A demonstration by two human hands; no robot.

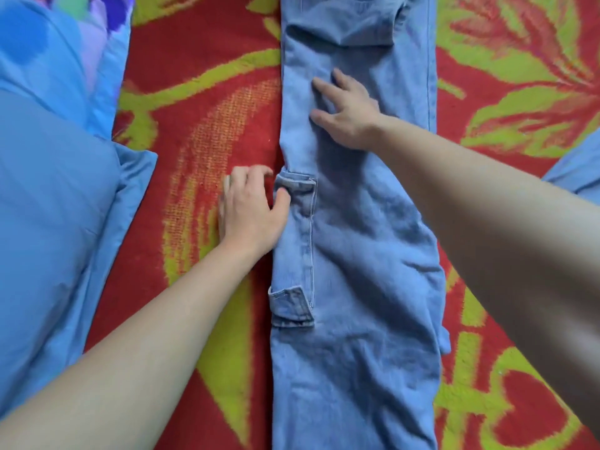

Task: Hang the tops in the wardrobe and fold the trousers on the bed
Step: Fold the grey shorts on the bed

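Note:
Light blue denim trousers (357, 254) lie stretched lengthwise down the middle of the bed, folded into one long strip, with pocket flaps along the left edge. My right hand (345, 108) rests flat on the denim, fingers spread, pressing it near the upper half. My left hand (251, 209) is at the trousers' left edge, its thumb touching a pocket flap (297, 186) and its fingers curled on the blanket. Neither hand clearly grips the cloth.
The bed is covered by a red blanket with yellow-green flower pattern (201, 125). A blue pillow (58, 206) lies at the left, a second patterned pillow (65, 43) behind it. Another blue fabric corner (578, 170) shows at the right edge.

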